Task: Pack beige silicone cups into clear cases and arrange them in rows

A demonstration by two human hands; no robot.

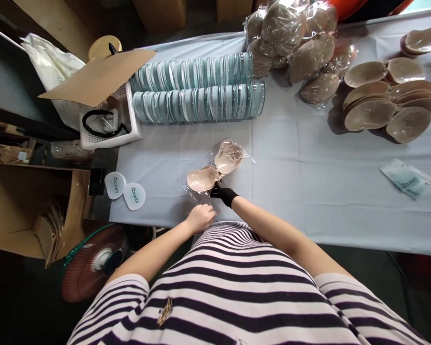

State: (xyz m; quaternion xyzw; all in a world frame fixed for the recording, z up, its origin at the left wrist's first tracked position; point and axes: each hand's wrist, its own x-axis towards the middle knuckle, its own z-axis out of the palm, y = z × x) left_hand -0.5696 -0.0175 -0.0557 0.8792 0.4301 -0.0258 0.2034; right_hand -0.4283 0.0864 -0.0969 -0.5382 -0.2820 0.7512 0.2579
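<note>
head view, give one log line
right hand: gloved, holding beige cups | left hand: bare, curled, nearby | beyond: teal stacks, two rows

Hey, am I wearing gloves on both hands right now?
No, only the right hand wears a black glove; the left hand is bare.

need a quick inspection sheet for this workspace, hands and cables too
Surface: pale table cover, creased.
Job's things: beige cup pair at the right hand, clear film about it.
Clutter: two rows of teal-striped containers; stacked beige cups; white basket, partly under a cardboard sheet.
Hands: right black-gloved, holding the pair; left hand bare, fingers curled, grip unclear.
Cables: nothing seen for certain.
Surroundings: fan beside an open carton.
</note>
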